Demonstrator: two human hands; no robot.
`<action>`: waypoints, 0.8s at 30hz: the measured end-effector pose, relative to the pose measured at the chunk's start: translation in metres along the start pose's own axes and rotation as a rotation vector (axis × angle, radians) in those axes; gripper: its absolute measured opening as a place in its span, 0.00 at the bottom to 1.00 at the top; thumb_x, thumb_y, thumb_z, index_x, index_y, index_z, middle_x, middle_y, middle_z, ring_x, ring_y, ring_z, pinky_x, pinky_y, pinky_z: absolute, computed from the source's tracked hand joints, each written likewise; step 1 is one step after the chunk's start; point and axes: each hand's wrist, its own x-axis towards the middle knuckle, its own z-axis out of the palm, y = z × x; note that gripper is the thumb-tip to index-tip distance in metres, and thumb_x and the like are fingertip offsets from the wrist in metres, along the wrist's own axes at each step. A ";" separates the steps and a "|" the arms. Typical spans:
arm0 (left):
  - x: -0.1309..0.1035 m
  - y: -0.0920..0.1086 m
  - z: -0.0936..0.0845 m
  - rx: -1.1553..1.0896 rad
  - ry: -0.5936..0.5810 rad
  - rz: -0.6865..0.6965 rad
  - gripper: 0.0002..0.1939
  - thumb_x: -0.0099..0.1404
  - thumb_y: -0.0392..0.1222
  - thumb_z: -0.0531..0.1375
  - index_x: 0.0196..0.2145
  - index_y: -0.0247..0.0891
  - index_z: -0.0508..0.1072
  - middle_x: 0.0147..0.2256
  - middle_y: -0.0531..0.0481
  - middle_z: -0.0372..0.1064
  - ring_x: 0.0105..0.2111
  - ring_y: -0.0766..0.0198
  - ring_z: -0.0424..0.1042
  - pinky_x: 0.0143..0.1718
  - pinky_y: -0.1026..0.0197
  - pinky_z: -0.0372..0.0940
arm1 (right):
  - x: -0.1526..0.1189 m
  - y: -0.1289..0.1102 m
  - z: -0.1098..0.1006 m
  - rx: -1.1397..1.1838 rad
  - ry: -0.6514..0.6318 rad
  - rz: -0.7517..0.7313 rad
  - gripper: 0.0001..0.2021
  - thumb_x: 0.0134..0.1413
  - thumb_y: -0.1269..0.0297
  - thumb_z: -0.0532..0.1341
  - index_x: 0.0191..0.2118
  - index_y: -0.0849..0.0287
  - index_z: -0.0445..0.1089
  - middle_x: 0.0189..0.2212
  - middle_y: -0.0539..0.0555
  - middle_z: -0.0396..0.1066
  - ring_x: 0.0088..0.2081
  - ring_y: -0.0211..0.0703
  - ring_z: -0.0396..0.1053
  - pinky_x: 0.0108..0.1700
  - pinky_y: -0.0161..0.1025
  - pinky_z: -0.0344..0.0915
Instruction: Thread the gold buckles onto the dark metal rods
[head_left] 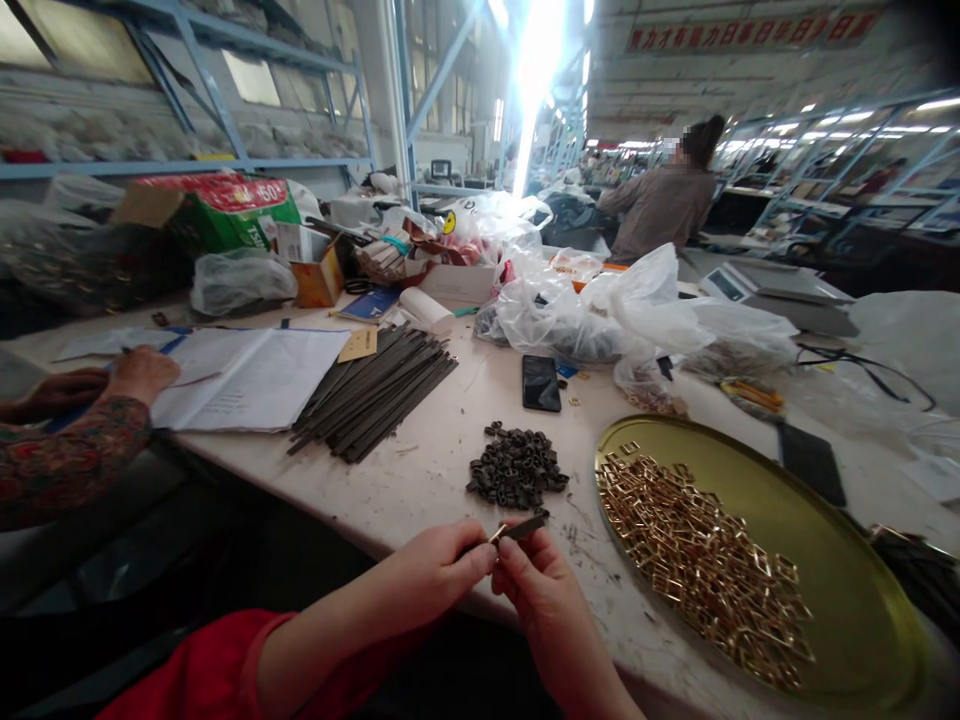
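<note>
At the near table [420, 470] edge, the left hand [439, 570] and right hand [536, 580] together pinch a dark strip [525, 524] with a gold buckle [498, 533] at its end (fitting seems underway). Just beyond the strip lies a pile of dark loops [517, 472]; next probably calls for one.

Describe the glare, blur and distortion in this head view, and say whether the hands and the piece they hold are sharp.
Head view: a blown-out streak of glare whitens the aisle at top centre; the shelving at the edges bows from wide-angle distortion and looks soft; the left hand and right hand pinching a dark strip are fairly sharp; the gold tray shows only mild sheen.
</note>
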 end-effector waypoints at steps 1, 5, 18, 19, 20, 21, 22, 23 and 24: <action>0.001 -0.001 0.001 -0.030 -0.001 -0.006 0.14 0.65 0.43 0.46 0.29 0.36 0.67 0.27 0.56 0.62 0.27 0.68 0.61 0.31 0.67 0.55 | -0.001 -0.001 0.000 -0.017 -0.005 -0.005 0.16 0.41 0.58 0.67 0.36 0.58 0.66 0.26 0.46 0.66 0.25 0.32 0.60 0.30 0.31 0.60; -0.001 -0.003 0.004 -0.091 -0.007 0.013 0.15 0.66 0.44 0.46 0.31 0.36 0.68 0.28 0.55 0.64 0.29 0.67 0.61 0.33 0.67 0.56 | -0.005 -0.004 -0.001 -0.042 0.003 0.000 0.16 0.41 0.59 0.67 0.37 0.58 0.67 0.26 0.47 0.67 0.26 0.32 0.61 0.31 0.31 0.60; -0.018 -0.001 0.003 -0.055 -0.085 0.009 0.15 0.66 0.45 0.44 0.38 0.35 0.65 0.34 0.50 0.65 0.34 0.64 0.63 0.38 0.63 0.60 | -0.017 -0.002 0.008 0.137 -0.019 0.098 0.14 0.43 0.64 0.66 0.37 0.59 0.66 0.30 0.48 0.69 0.29 0.33 0.65 0.30 0.29 0.61; -0.019 -0.001 0.001 -0.029 -0.078 -0.012 0.13 0.65 0.44 0.45 0.37 0.35 0.65 0.33 0.51 0.65 0.33 0.64 0.63 0.37 0.63 0.60 | -0.018 -0.003 0.009 0.147 -0.027 0.095 0.13 0.43 0.65 0.66 0.37 0.59 0.66 0.30 0.48 0.69 0.28 0.33 0.65 0.30 0.29 0.61; -0.020 -0.001 0.000 -0.003 -0.072 -0.030 0.12 0.65 0.42 0.45 0.36 0.35 0.65 0.32 0.51 0.64 0.33 0.64 0.63 0.37 0.63 0.60 | -0.018 -0.003 0.010 0.156 -0.032 0.095 0.13 0.42 0.65 0.67 0.36 0.59 0.66 0.30 0.48 0.69 0.28 0.33 0.65 0.30 0.29 0.62; -0.021 -0.001 -0.001 0.021 -0.063 -0.044 0.10 0.64 0.41 0.46 0.35 0.35 0.65 0.32 0.51 0.64 0.34 0.63 0.63 0.38 0.62 0.60 | -0.018 -0.003 0.012 0.161 -0.039 0.099 0.13 0.42 0.65 0.67 0.36 0.59 0.66 0.30 0.48 0.69 0.28 0.33 0.65 0.30 0.30 0.62; -0.021 -0.001 -0.002 0.039 -0.053 -0.051 0.09 0.63 0.40 0.47 0.34 0.35 0.65 0.33 0.51 0.64 0.35 0.63 0.64 0.38 0.62 0.60 | -0.018 -0.002 0.013 0.160 -0.047 0.103 0.13 0.42 0.65 0.67 0.36 0.59 0.67 0.30 0.48 0.69 0.28 0.33 0.65 0.30 0.30 0.62; -0.020 -0.001 -0.002 0.055 -0.044 -0.050 0.09 0.63 0.40 0.47 0.34 0.36 0.65 0.33 0.51 0.65 0.35 0.62 0.64 0.38 0.62 0.59 | -0.017 -0.002 0.014 0.151 -0.053 0.104 0.13 0.42 0.64 0.67 0.35 0.59 0.67 0.29 0.48 0.68 0.28 0.33 0.64 0.30 0.30 0.62; -0.019 -0.002 -0.002 0.069 -0.034 -0.041 0.09 0.64 0.41 0.48 0.34 0.36 0.65 0.33 0.51 0.66 0.35 0.62 0.65 0.38 0.62 0.59 | -0.016 -0.001 0.014 0.136 -0.055 0.097 0.12 0.43 0.64 0.66 0.35 0.60 0.67 0.29 0.48 0.68 0.27 0.32 0.63 0.30 0.30 0.62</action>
